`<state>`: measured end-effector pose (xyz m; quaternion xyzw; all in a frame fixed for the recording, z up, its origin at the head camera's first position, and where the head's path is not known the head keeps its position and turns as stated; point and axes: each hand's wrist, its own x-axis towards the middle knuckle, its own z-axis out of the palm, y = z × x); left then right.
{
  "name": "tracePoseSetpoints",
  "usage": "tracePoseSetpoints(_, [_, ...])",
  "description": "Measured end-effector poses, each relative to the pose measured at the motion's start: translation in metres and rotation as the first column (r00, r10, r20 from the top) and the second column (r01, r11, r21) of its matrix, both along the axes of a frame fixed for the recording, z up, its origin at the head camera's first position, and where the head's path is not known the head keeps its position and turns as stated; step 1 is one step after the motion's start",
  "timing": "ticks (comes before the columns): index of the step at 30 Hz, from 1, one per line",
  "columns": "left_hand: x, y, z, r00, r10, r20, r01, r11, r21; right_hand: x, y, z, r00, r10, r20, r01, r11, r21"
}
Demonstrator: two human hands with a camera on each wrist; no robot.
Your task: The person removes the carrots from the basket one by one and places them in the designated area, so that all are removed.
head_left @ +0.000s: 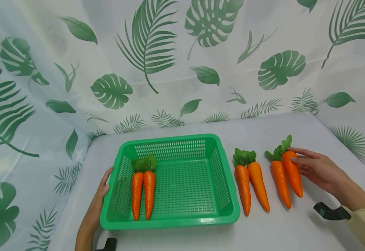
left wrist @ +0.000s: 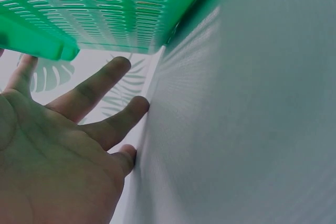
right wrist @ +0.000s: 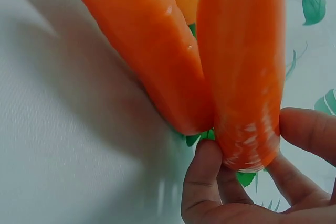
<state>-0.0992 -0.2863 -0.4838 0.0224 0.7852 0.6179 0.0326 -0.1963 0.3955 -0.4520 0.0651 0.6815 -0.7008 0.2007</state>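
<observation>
White leaf-printed fabric (head_left: pixel 169 108) backs your white surface (head_left: pixel 207 240). Head view: your right hand (head_left: pixel 321 172) pinches the outermost glossy orange carrot with green leaves (head_left: pixel 295 178), right of the green perforated plastic basket (head_left: pixel 169 225); you seem mid-grasp, and the next move likely calls for a firm hold. Left wrist: your left hand (left wrist: pixel 63 153) has fingers spread near the basket's slots. Right wrist: thumb and fingertips frame the carrot's smooth, blunt end.

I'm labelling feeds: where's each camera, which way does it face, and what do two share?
Head: head-worn, facing forward and down at green rectangular plastic basket and orange tapered carrots; left hand and right hand show.
Left wrist: wrist-worn, facing the basket's slotted side; left hand shows.
Right wrist: wrist-worn, facing carrots; right hand shows.
Head and left wrist share the basket.
</observation>
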Motion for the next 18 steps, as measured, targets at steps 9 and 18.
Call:
tracePoseSetpoints(9, [0.0,-0.002,0.001,1.0,-0.007,-0.007,0.007,1.0,0.018,0.006,0.005,-0.008,0.998,0.054,-0.04,-0.047,0.984,0.171])
tracePoseSetpoints(18, [0.0,0.0,0.0,1.0,0.007,0.012,-0.007,1.0,0.006,0.009,-0.008,-0.013,0.992,0.095,-0.087,-0.063,0.948,0.311])
